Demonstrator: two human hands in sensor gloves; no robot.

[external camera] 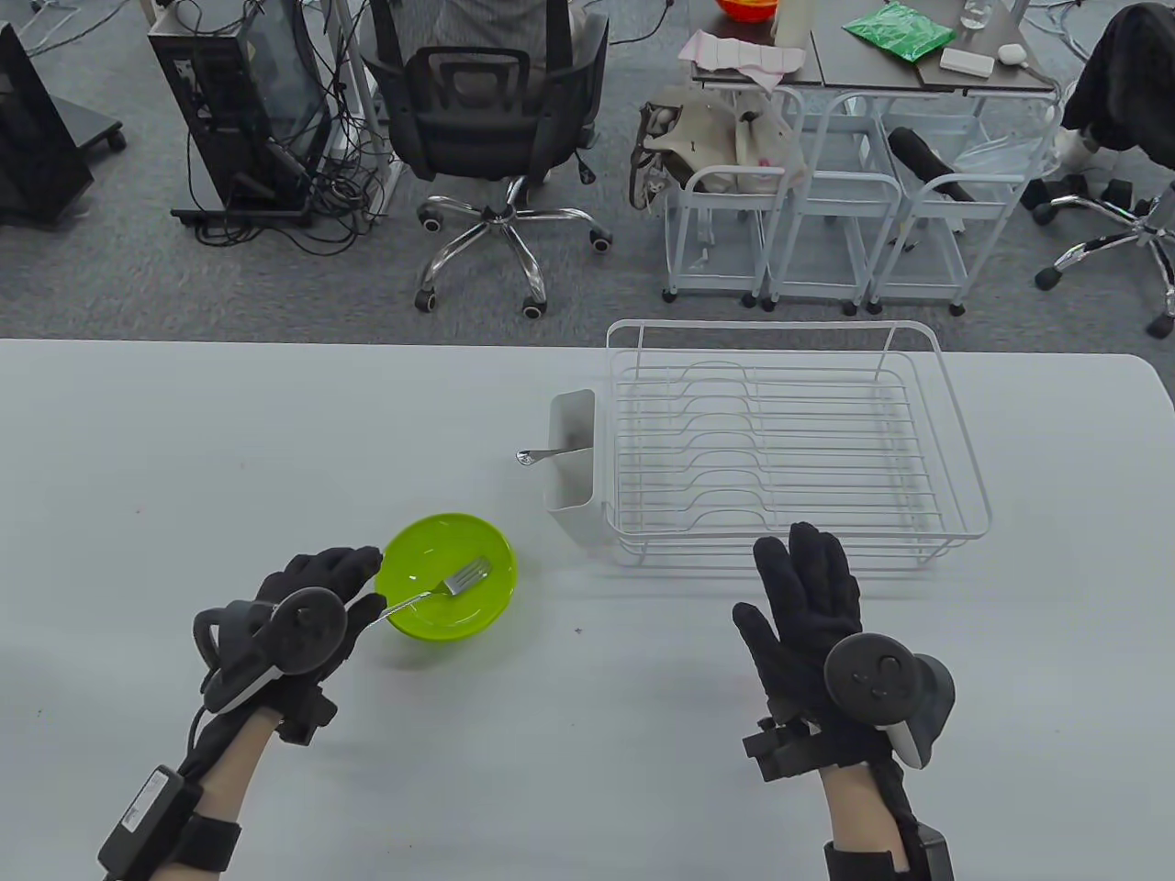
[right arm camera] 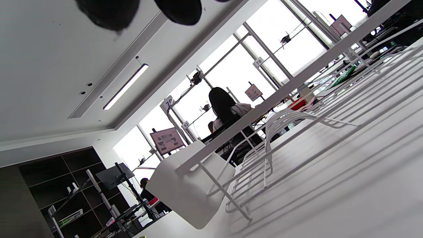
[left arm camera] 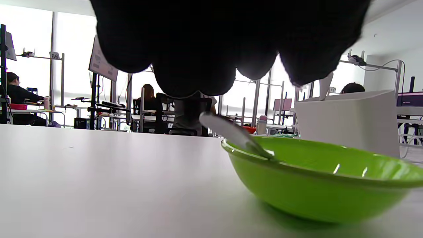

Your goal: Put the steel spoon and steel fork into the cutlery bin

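The steel fork (external camera: pixel 459 580) lies in a green bowl (external camera: pixel 486 610), tines inside and handle over the near-left rim. My left hand (external camera: pixel 372 583) is at the handle's end, fingers and thumb apart around it. In the left wrist view the fork handle (left arm camera: pixel 231 132) ends just below my fingertips (left arm camera: pixel 185 76), seemingly free. The steel spoon (external camera: pixel 535 454) stands in the white cutlery bin (external camera: pixel 571 500), its bowl end sticking out left. My right hand (external camera: pixel 799 574) is open and empty, flat in front of the rack.
The white wire dish rack (external camera: pixel 955 431) carries the cutlery bin on its left side and also shows in the right wrist view (right arm camera: pixel 297 115). The green bowl (left arm camera: pixel 314 195) sits left of the bin (left arm camera: pixel 347 119). Office chairs and carts stand beyond the table's far edge.
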